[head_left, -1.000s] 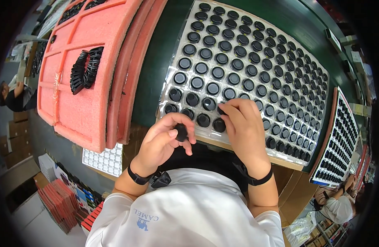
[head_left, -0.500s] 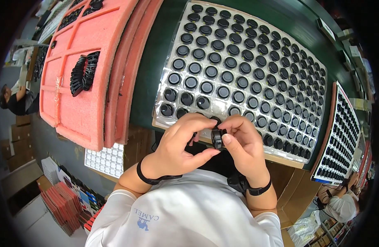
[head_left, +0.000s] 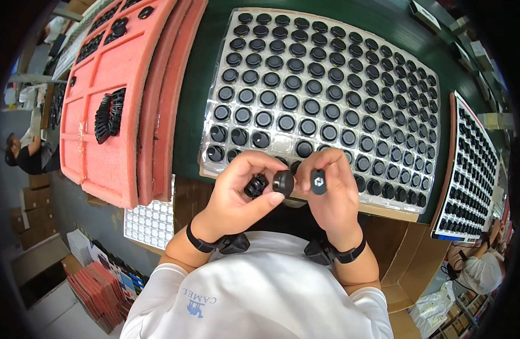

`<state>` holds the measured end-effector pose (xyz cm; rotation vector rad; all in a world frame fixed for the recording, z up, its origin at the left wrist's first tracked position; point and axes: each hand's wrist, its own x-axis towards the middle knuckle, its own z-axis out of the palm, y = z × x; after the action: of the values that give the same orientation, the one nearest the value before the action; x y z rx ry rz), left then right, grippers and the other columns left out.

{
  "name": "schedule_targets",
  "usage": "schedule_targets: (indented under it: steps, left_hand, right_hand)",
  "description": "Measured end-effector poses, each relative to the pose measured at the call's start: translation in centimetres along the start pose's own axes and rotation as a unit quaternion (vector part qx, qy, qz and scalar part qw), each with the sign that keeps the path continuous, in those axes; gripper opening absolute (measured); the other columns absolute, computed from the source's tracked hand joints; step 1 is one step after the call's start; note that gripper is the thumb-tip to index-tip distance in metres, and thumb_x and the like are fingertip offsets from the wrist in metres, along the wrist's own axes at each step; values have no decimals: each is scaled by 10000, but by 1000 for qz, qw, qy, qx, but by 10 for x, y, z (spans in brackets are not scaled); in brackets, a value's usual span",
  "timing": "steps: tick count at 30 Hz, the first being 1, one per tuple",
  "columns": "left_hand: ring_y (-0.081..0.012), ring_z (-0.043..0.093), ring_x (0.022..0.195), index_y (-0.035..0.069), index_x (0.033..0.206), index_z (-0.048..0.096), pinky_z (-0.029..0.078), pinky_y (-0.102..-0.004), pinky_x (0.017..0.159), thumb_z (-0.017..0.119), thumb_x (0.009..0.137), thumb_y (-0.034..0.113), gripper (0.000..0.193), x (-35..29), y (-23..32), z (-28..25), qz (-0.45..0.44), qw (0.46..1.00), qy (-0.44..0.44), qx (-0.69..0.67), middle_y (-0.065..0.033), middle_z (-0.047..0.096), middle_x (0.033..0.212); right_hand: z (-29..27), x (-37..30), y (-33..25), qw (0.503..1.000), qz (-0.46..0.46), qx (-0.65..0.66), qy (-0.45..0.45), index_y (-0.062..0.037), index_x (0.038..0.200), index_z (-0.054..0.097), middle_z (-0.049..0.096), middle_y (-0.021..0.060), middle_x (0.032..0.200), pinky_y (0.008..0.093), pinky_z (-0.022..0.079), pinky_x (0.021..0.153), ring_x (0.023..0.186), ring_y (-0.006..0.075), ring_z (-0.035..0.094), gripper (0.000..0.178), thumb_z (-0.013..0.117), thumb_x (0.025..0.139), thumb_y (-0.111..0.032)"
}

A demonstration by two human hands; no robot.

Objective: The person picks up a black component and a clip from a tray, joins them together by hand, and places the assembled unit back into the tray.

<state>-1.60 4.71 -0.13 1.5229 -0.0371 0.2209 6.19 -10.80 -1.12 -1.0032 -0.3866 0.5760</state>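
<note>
My left hand (head_left: 233, 199) pinches a black round cap-like part (head_left: 283, 182) between thumb and forefinger. Several black ribbed rings (head_left: 255, 185) are tucked in the same palm, under the curled fingers. Close beside it, my right hand (head_left: 340, 204) has a small dark oval piece (head_left: 318, 182) with a white mark at its fingertips. Both hands hover over the near edge of a clear plastic tray (head_left: 282, 140), whose pockets hold rows of black round parts (head_left: 311, 107). One pocket near the left hand has no part in it.
Stacked pink foam trays (head_left: 104, 164) stand at left, with black rings (head_left: 110, 116) in some compartments. Another filled tray (head_left: 469, 175) lies at right on the green table (head_left: 186, 135). A cardboard box (head_left: 410, 260) is below the table edge. Other people are at both sides.
The hands have drawn slightly apart. The round part, earlier between both hands, is now in the left fingers, and the dark oval piece shows in the right. The view has shifted a little.
</note>
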Motion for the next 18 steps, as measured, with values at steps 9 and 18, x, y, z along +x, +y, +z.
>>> schedule_targets:
  steps: [9,18]
  left_hand:
    - [-93,489,753,1,1141,461,421,-231,706,641,804,8,381,-1,0,6,-19,999,-22,-34,-81,538,1029]
    - [-123,479,727,1,1123,443,411,-251,677,616,804,-5,363,2,0,14,81,992,-55,77,-122,519,990]
  right_hand:
    - [-6,-2,-2,998,-26,57,-20,-46,1016,422,489,77,801,258,360,640,720,138,449,272,425,985,-317]
    - [3,-8,-4,990,-16,-135,-47,-23,1118,433,487,38,891,234,370,652,735,80,434,210,443,961,-162]
